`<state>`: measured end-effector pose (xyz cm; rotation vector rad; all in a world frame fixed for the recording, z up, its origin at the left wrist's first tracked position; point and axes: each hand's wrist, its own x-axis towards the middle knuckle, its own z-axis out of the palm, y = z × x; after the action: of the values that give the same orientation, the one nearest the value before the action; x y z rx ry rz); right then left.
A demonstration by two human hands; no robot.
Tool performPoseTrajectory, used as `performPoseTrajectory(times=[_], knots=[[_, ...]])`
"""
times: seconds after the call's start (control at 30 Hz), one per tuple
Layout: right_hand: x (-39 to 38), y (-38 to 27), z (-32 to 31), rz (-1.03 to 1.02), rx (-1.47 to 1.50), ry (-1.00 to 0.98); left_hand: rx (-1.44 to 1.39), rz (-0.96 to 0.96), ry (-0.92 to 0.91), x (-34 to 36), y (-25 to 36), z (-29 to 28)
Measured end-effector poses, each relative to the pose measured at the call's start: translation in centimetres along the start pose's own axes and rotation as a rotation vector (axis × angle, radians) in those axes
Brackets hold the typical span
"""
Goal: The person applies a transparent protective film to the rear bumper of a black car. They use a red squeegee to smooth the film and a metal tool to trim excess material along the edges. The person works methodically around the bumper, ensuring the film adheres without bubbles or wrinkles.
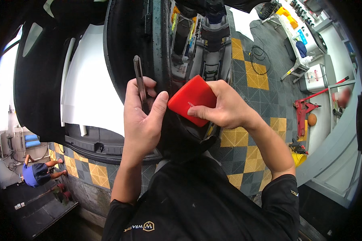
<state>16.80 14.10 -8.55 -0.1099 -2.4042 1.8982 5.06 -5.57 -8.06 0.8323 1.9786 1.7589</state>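
Right hand [227, 110] closed on a red flat pad [195, 98], thumb flat across its near face, other fingers behind and mostly hidden from me. Pad sits tilted, at mid-view, between both hands, in front of a black curved car panel [123, 52] and the exposed bay [191, 44] beside it. Can't tell from my feed whether it touches the car.

Left hand [141, 118] grasps a thin dark strip [139, 76], which I get nearly edge-on, sticking up past the fingers; left thumb points up, its tip just beside the pad's left corner. Contact there: can't tell.

Around them, quick: white sheet [88, 80] to the left over dark car parts. Yellow and grey tiled floor [255, 76] to the right, coiled cable [259, 58] lying on it. Further right I have a red floor jack [303, 114] and a white container [314, 76]. Far left, another person [36, 173] in a blue top, well apart from my operator's hands.
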Motion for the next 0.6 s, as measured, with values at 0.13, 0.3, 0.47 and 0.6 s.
performPoseTrajectory(times=[0.13, 0.3, 0.47, 0.6], knots=[[-0.9, -0.3, 0.2, 0.008, -0.067, -0.050, 0.036, -0.014, -0.004, 0.4, 0.3, -0.1], [-1.1, -0.6, 1.0, -0.038, -0.208, -0.109, 0.241, -0.021, 0.011, 1.3, 0.8, 0.2], [-1.6, -1.1, -0.2, -0.079, -0.121, -0.050, 0.167, -0.008, 0.002, 1.2, 0.7, 0.0], [-0.7, 0.3, -0.4, 0.028, 0.599, 0.564, 0.164, 0.022, 0.015, 1.1, 0.6, -0.1]])
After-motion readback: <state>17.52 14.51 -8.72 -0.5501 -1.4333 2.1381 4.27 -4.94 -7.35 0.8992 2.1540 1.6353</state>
